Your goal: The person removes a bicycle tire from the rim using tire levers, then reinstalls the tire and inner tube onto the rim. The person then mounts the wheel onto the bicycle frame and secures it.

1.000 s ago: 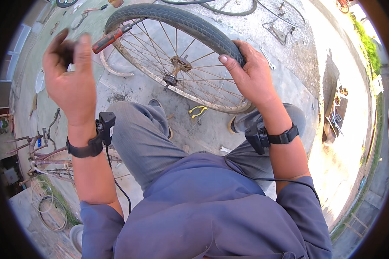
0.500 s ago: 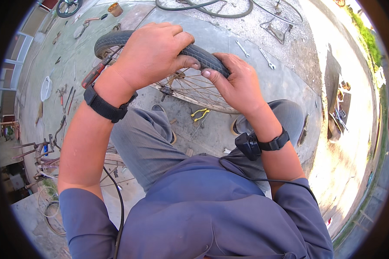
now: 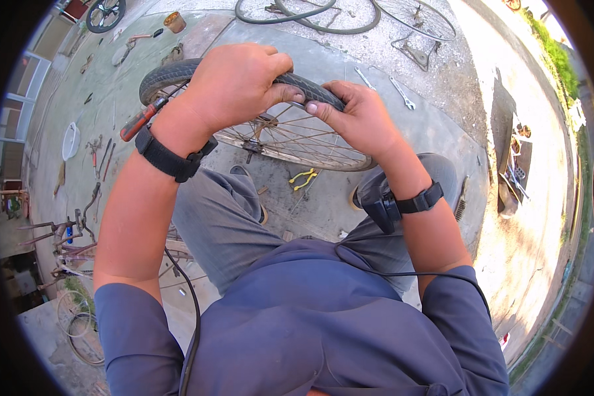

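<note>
A spoked bicycle wheel (image 3: pixel 310 161) with a rusty rim is tilted in front of me, above my knees. My left hand (image 3: pixel 241 80) wraps over its black tire (image 3: pixel 165 75), fingers on the far side and thumb on the near edge. Just to the right, my right hand (image 3: pixel 360 120) grips the same tire, its thumb pressed against the near edge close to the left thumb. A screwdriver (image 3: pixel 140 121) with a red and black handle sticks out from the wheel's left side, beside my left wrist. Neither hand holds it; where its tip sits is hidden.
Yellow-handled pliers (image 3: pixel 303 178) lie between my feet. Two wrenches, one a silver wrench (image 3: pixel 402 92), rest beyond the wheel. Farther off are loose tires (image 3: pixel 323 28) and another wheel (image 3: pixel 421 20). A bicycle frame (image 3: pixel 66 232) stands at left, near a white basin (image 3: pixel 71 141).
Both hands keep their grip on the tire and have shifted slightly. The screwdriver's handle has moved a little left and down, and more of the lower rim shows.
</note>
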A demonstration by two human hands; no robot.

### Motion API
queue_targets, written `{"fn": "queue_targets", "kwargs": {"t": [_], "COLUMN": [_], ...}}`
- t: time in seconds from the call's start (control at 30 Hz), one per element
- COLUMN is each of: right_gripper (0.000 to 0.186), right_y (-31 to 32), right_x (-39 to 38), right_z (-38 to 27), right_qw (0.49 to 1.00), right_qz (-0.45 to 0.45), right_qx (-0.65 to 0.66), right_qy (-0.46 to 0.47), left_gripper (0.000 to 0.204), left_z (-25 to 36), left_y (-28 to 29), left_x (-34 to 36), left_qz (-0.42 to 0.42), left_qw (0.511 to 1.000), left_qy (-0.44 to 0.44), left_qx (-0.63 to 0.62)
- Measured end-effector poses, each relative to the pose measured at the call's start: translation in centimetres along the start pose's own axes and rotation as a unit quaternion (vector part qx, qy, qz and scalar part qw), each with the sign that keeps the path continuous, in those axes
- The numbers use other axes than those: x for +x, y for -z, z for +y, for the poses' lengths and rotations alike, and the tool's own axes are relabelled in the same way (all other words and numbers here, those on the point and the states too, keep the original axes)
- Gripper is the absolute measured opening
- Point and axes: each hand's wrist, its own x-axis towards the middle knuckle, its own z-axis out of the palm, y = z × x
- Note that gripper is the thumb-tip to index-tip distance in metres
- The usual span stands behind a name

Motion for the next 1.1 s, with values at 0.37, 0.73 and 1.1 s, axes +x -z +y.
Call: {"fn": "queue_targets", "kwargs": {"t": [0.37, 0.73, 1.1], "right_gripper": [0.037, 0.041, 0.040], "right_y": [0.7, 2.6, 2.4], "right_x": [-0.7, 1.7, 6.4], "right_z": [0.5, -1.8, -4.5], "right_qw": [0.997, 0.989, 0.970], "right_qz": [0.032, 0.014, -0.044], "right_qx": [-0.044, -0.126, -0.161], "right_qy": [0.050, 0.077, 0.179], "left_gripper": [0.050, 0.033, 0.067], "left_z": [-2.2, -0.9, 0.0], "left_y": [5.4, 4.6, 2.8], "left_x": [-5.5, -9.6, -9.2], "left_qz": [0.146, 0.123, 0.218], "left_qw": [0.984, 0.903, 0.905], "left_qy": [0.069, 0.318, 0.188], "left_qx": [0.070, -0.262, -0.313]}}
